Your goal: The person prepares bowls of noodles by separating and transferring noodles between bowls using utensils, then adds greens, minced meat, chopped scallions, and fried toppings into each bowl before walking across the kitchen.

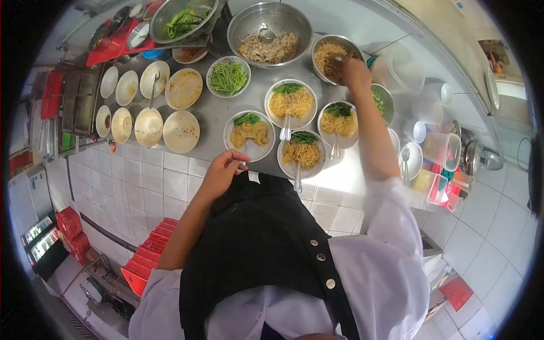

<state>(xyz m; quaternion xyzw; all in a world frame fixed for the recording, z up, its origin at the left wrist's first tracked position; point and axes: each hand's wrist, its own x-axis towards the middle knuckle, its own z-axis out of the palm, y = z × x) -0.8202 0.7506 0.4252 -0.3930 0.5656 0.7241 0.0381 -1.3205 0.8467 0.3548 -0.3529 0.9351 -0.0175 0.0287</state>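
Over brown-crumb bowl (314, 57), right hand (356, 75); by noodle bowl (256, 152), left hand (223, 171); hands' grip unclear.

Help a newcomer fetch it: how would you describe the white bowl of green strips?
On the steel counter, find the large metal bowl of mixed pale food. The white bowl sits just left of it, nearer the person. Unlike the neighbouring noodle bowls, it holds only slender green strips.

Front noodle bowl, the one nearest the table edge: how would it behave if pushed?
The bowl looks smooth and rigid, so it would probably slide easily on the shiny metal table. The noodles look soft and might shift if tilted. The utensil handle pokes past the rim and could catch or swivel.
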